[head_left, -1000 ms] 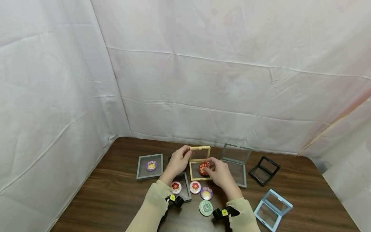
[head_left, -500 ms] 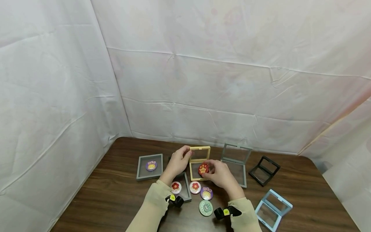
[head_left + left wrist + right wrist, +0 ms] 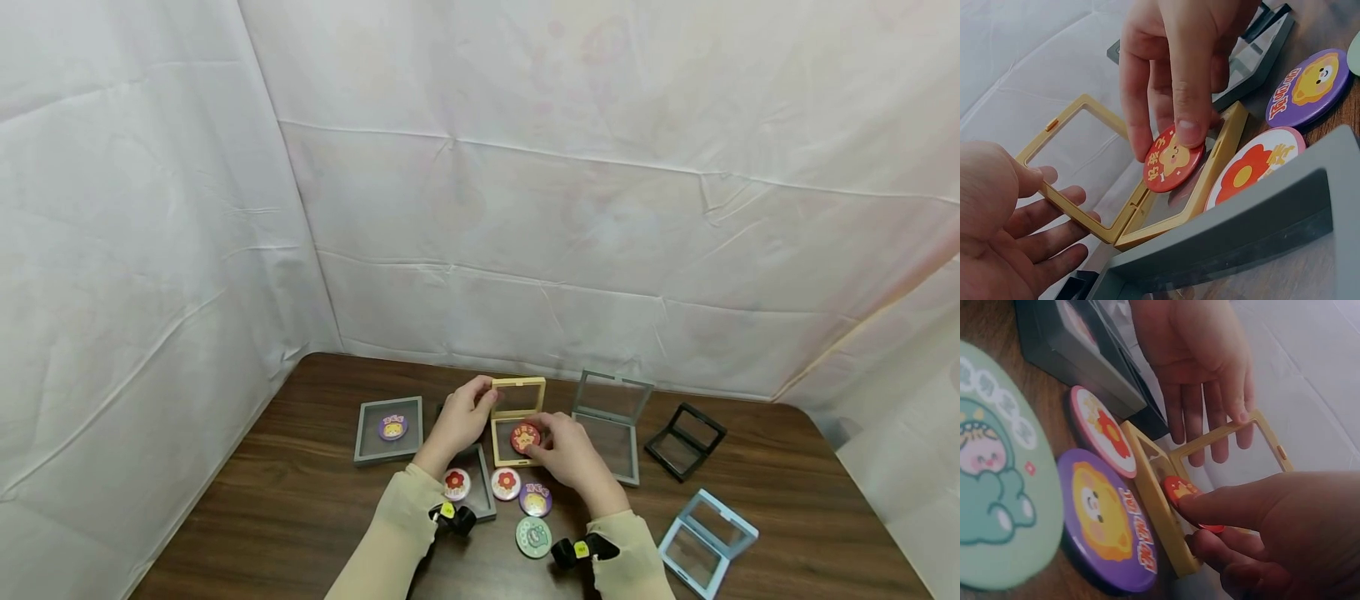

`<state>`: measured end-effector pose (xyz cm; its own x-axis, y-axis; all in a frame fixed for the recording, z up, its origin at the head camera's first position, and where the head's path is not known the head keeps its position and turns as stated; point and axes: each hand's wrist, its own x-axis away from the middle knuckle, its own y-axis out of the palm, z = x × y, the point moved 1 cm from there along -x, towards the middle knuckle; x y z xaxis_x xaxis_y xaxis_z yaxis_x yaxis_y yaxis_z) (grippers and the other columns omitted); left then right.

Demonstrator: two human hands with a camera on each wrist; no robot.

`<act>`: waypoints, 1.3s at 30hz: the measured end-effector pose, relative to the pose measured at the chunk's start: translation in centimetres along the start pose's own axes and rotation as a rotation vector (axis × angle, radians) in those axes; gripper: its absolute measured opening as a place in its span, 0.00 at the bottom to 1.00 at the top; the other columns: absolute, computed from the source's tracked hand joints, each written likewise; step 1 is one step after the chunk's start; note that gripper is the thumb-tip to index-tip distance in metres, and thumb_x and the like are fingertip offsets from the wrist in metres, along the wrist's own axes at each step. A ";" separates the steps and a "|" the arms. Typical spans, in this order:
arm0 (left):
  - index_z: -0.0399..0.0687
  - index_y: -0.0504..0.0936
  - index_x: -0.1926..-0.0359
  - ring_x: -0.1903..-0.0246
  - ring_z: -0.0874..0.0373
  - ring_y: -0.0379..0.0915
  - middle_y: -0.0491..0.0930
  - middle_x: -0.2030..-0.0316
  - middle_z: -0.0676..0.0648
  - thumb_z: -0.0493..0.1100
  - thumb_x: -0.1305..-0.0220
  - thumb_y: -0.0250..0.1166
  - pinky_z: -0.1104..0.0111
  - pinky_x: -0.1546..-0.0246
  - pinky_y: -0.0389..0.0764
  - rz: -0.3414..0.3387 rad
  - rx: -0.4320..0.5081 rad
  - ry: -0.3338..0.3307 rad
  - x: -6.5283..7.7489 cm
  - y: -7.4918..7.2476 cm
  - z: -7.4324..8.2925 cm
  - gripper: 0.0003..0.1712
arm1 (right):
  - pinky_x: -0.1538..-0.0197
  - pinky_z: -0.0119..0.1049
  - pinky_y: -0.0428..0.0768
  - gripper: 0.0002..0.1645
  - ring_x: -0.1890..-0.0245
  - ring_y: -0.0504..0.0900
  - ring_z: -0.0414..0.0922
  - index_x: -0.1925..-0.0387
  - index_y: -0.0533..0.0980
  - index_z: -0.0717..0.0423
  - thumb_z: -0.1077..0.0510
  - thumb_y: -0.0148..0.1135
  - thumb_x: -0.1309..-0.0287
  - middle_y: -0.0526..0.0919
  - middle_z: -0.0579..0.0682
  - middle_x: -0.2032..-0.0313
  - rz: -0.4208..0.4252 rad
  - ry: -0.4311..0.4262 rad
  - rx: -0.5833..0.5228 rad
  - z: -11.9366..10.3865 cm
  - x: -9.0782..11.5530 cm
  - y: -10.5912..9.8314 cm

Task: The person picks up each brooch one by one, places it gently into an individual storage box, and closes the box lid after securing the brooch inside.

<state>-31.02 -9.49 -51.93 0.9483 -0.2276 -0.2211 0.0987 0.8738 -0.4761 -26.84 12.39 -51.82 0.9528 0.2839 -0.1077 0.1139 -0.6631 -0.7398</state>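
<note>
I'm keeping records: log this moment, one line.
left grip: holds yellow lid | right grip: pinches red badge | pose: tilted over yellow base

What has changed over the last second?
The right hand has shifted the red badge slightly left over the open yellow case, its thumb now covering less of it. Nothing was newly gripped or released. The left hand still holds the raised lid; other badges and cases stayed put.

Screened-off corner, room type unclear — pale creased cloth (image 3: 480, 208) hung behind and beside wood-grain table (image 3: 285, 483).
</note>
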 end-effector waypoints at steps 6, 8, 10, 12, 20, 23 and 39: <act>0.42 0.83 0.40 0.45 0.48 0.86 0.90 0.46 0.43 0.43 0.12 0.55 0.51 0.51 0.82 0.002 -0.001 -0.003 0.0 0.1 0.1 0.14 | 0.64 0.36 0.78 0.24 0.69 0.76 0.37 0.38 0.85 0.57 0.62 0.78 0.34 0.81 0.53 0.54 0.017 -0.018 0.021 0.2 -0.1 0.4; 0.42 0.83 0.40 0.45 0.47 0.86 0.90 0.46 0.43 0.43 0.12 0.55 0.50 0.50 0.82 0.001 0.000 -0.004 0.0 0.1 0.1 0.14 | 0.63 0.36 0.78 0.24 0.69 0.76 0.37 0.38 0.85 0.56 0.62 0.78 0.35 0.81 0.52 0.54 0.019 -0.018 0.027 0.2 -0.1 0.5; 0.42 0.83 0.40 0.44 0.47 0.86 0.90 0.46 0.44 0.43 0.12 0.55 0.50 0.49 0.83 -0.001 0.001 -0.006 0.0 0.1 0.1 0.15 | 0.63 0.36 0.78 0.24 0.69 0.76 0.37 0.38 0.85 0.56 0.62 0.78 0.34 0.81 0.52 0.54 0.021 -0.023 0.030 0.2 -0.1 0.5; 0.41 0.83 0.40 0.44 0.47 0.86 0.90 0.46 0.43 0.43 0.12 0.55 0.49 0.49 0.83 0.000 0.003 -0.005 0.0 0.1 0.1 0.15 | 0.64 0.36 0.77 0.24 0.69 0.75 0.37 0.38 0.85 0.56 0.62 0.78 0.34 0.80 0.53 0.55 0.024 -0.033 0.034 0.0 -0.1 0.5; 0.40 0.83 0.40 0.45 0.46 0.86 0.90 0.46 0.41 0.43 0.12 0.55 0.47 0.47 0.83 0.007 0.010 -0.003 0.0 0.0 0.1 0.15 | 0.64 0.39 0.73 0.25 0.68 0.71 0.41 0.37 0.85 0.57 0.61 0.78 0.33 0.78 0.53 0.57 0.021 -0.033 0.058 -0.3 0.0 0.7; 0.40 0.83 0.40 0.45 0.46 0.85 0.90 0.46 0.41 0.43 0.12 0.55 0.47 0.47 0.83 0.007 0.012 -0.005 0.1 0.0 0.1 0.16 | 0.63 0.41 0.72 0.25 0.66 0.70 0.43 0.36 0.85 0.57 0.61 0.77 0.33 0.76 0.53 0.58 0.018 -0.023 0.064 -0.3 0.0 0.7; 0.41 0.83 0.42 0.47 0.48 0.86 0.91 0.47 0.43 0.43 0.12 0.55 0.50 0.50 0.82 0.016 -0.012 0.000 0.0 0.1 0.0 0.14 | 0.59 0.43 0.75 0.23 0.62 0.73 0.44 0.41 0.85 0.63 0.61 0.79 0.36 0.79 0.53 0.60 0.029 -0.009 0.071 -0.3 -0.1 0.5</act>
<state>-30.95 -9.39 -51.97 0.9498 -0.2137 -0.2285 0.0802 0.8722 -0.4825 -26.76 11.80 -51.99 0.9528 0.2719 -0.1352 0.0661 -0.6203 -0.7816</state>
